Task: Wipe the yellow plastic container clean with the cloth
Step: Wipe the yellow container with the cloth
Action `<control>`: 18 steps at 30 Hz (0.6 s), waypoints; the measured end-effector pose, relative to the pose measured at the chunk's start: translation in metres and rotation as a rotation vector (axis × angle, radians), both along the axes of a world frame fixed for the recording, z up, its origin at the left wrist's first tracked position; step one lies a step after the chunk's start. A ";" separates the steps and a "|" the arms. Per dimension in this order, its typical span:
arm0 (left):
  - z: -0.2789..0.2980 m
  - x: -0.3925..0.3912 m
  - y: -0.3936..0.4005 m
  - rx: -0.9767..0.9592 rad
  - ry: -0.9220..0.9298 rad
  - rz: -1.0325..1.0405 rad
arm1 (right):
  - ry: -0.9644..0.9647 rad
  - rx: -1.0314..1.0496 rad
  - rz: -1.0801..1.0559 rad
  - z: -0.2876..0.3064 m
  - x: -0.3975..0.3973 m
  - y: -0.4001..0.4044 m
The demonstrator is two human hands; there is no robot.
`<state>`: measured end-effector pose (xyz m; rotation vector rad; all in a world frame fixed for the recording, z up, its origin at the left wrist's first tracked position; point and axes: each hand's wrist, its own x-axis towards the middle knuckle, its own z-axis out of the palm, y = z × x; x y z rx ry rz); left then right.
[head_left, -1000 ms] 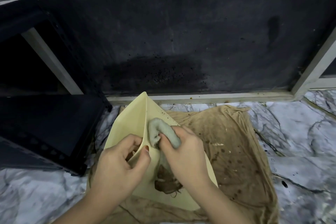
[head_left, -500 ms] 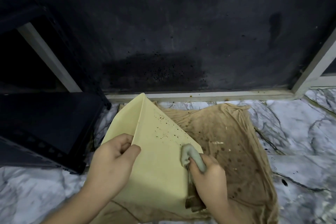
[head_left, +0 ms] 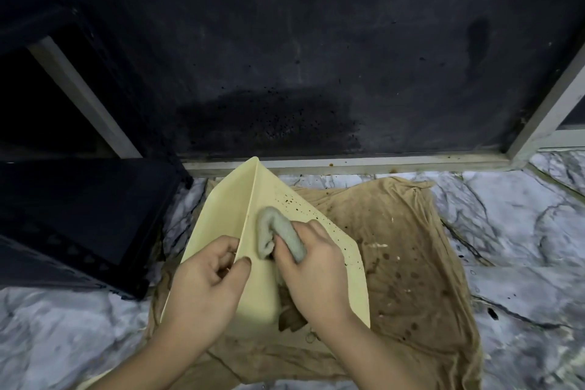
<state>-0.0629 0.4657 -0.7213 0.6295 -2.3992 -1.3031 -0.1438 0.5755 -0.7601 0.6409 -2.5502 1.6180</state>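
place: home floor | cues: marble-look tiles [head_left: 522, 231], stained floor rag [head_left: 411, 247], metal-framed dark panel [head_left: 316, 41]

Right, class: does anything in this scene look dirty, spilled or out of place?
Yes. Dark specks dot the yellow container near its far edge, beyond the grey cloth in the right hand. The tan sheet underneath is blotched with brown stains, and dark spatter marks the black panel behind.
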 end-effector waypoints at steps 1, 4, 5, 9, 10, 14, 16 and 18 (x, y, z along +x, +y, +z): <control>0.000 0.001 0.000 0.015 0.005 -0.002 | -0.028 0.000 -0.023 -0.006 -0.004 0.002; -0.002 0.002 0.000 0.026 0.005 0.003 | -0.107 0.044 -0.128 -0.031 -0.016 0.019; -0.003 0.003 0.000 0.029 0.004 0.005 | -0.137 0.067 -0.169 -0.042 -0.019 0.028; -0.003 0.003 0.003 0.016 0.002 0.006 | -0.311 0.180 -0.317 -0.084 -0.015 0.065; -0.003 0.002 0.004 0.020 0.007 0.001 | -0.351 0.198 -0.348 -0.094 -0.012 0.073; -0.002 0.003 0.004 0.045 0.023 0.001 | -0.445 0.162 -0.452 -0.112 0.010 0.085; -0.003 0.003 0.005 0.029 0.018 -0.005 | -0.341 0.115 -0.485 -0.105 0.025 0.077; -0.002 0.004 0.005 0.017 -0.003 -0.026 | -0.199 0.046 -0.451 -0.086 0.040 0.063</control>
